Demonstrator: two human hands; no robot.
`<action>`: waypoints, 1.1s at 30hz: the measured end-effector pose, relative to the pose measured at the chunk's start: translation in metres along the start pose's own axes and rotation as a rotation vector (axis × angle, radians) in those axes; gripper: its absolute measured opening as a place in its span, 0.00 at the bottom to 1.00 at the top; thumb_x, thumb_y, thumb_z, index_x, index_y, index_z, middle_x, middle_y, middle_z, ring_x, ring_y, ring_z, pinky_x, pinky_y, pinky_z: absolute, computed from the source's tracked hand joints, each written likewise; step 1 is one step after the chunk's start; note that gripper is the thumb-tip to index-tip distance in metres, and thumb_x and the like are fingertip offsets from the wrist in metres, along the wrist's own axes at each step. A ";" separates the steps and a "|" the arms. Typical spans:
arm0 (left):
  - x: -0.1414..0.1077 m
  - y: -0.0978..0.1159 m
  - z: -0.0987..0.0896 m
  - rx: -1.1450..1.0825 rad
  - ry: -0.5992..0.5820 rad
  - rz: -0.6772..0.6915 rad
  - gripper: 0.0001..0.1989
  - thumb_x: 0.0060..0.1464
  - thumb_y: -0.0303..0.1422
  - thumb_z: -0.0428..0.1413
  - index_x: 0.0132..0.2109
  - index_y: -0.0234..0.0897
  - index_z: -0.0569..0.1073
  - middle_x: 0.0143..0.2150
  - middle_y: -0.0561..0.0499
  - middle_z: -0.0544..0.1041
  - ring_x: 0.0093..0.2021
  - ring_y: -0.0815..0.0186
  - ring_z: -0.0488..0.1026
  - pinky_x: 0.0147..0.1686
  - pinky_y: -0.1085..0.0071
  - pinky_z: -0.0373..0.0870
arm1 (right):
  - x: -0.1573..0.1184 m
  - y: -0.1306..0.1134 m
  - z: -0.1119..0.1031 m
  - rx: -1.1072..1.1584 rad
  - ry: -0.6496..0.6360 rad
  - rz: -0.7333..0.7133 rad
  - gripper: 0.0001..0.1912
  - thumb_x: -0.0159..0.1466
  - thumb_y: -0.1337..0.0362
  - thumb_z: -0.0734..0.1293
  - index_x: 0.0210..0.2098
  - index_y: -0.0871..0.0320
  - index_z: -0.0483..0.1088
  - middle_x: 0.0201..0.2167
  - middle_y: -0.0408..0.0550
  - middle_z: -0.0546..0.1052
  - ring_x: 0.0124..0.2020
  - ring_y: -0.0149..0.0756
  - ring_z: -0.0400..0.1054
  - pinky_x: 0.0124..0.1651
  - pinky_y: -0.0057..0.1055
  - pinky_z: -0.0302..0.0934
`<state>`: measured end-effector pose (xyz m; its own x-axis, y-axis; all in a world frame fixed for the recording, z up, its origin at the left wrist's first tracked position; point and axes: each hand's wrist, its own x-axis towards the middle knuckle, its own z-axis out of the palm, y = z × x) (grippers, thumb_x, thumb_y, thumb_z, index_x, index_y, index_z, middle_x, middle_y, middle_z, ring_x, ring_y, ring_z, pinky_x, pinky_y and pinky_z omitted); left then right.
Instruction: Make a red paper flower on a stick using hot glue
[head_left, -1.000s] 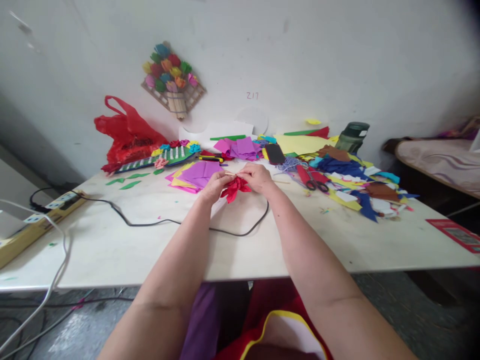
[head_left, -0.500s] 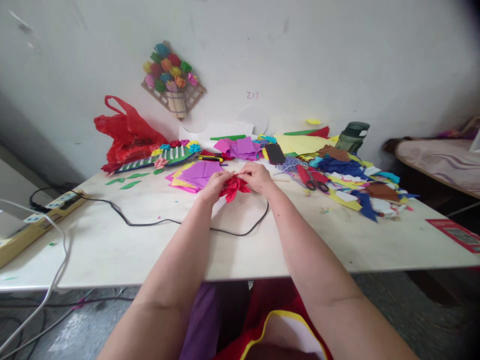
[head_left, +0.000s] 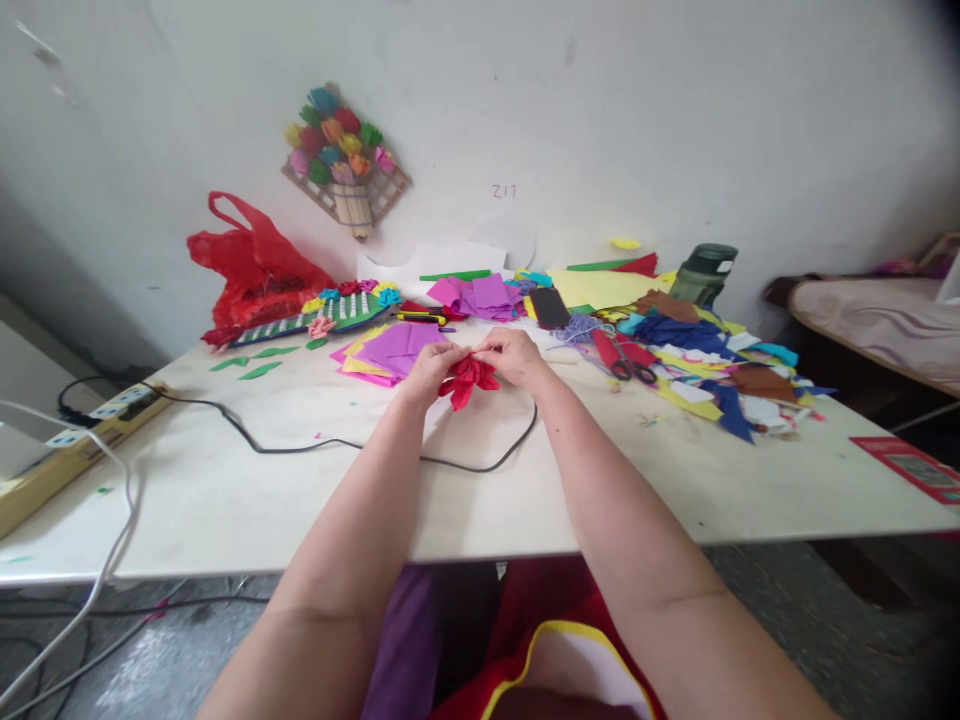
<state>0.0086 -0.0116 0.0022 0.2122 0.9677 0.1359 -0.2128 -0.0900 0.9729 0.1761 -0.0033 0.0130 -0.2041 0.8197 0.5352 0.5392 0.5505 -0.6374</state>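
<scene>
A red paper flower (head_left: 470, 382) with pointed petals is held between my two hands above the middle of the table. My left hand (head_left: 432, 370) pinches its left upper edge, fingers closed. From the other side, my right hand (head_left: 511, 356) pinches the top of the flower with thumb and fingertips. The fingers partly cover its upper part. Just behind my left hand lies a stack of purple, yellow and pink paper sheets (head_left: 397, 348).
Scissors (head_left: 628, 366) and a heap of paper scraps (head_left: 720, 360) lie to the right, near a dark bottle (head_left: 703, 275). A black cable (head_left: 292, 448) crosses the table (head_left: 225, 500) to a power strip (head_left: 97, 430). A red plastic bag (head_left: 255, 270) stands back left.
The red flower has shifted slightly and its petals sit a little differently between my fingertips. Both hands stay in nearly the same place.
</scene>
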 end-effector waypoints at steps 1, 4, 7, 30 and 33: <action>0.000 0.000 0.000 0.005 -0.002 0.002 0.15 0.39 0.37 0.68 0.22 0.32 0.71 0.18 0.53 0.67 0.19 0.72 0.66 0.22 0.75 0.59 | 0.000 0.001 0.001 0.006 -0.003 0.007 0.03 0.55 0.68 0.72 0.27 0.55 0.80 0.30 0.44 0.79 0.31 0.34 0.70 0.35 0.31 0.62; -0.001 0.000 -0.001 0.012 0.000 0.000 0.15 0.38 0.37 0.68 0.23 0.32 0.71 0.18 0.53 0.68 0.19 0.72 0.66 0.21 0.75 0.59 | 0.000 0.003 0.002 0.022 0.000 0.017 0.02 0.55 0.67 0.73 0.27 0.55 0.80 0.29 0.44 0.79 0.31 0.35 0.70 0.35 0.31 0.62; -0.001 0.000 -0.002 0.020 0.009 -0.006 0.15 0.38 0.37 0.68 0.22 0.33 0.71 0.17 0.53 0.67 0.19 0.72 0.65 0.21 0.75 0.59 | 0.001 0.005 0.003 0.056 -0.005 0.003 0.02 0.55 0.66 0.72 0.26 0.56 0.79 0.29 0.45 0.78 0.31 0.34 0.70 0.35 0.31 0.62; 0.002 -0.001 -0.004 -0.070 0.014 -0.099 0.11 0.40 0.33 0.66 0.25 0.33 0.71 0.21 0.52 0.70 0.20 0.71 0.67 0.22 0.75 0.61 | 0.001 0.003 -0.006 -0.181 -0.121 -0.175 0.09 0.62 0.67 0.68 0.32 0.55 0.82 0.39 0.50 0.76 0.38 0.37 0.70 0.46 0.34 0.64; 0.002 0.000 -0.003 -0.100 -0.003 -0.110 0.08 0.38 0.30 0.64 0.26 0.33 0.73 0.23 0.52 0.72 0.22 0.70 0.69 0.24 0.73 0.65 | 0.002 0.004 -0.005 -0.208 -0.094 -0.178 0.09 0.62 0.67 0.67 0.32 0.56 0.82 0.39 0.50 0.76 0.39 0.37 0.69 0.46 0.35 0.63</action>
<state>0.0056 -0.0092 0.0020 0.2424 0.9697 0.0305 -0.2823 0.0404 0.9585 0.1815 -0.0007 0.0141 -0.3802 0.7294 0.5687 0.6423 0.6506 -0.4050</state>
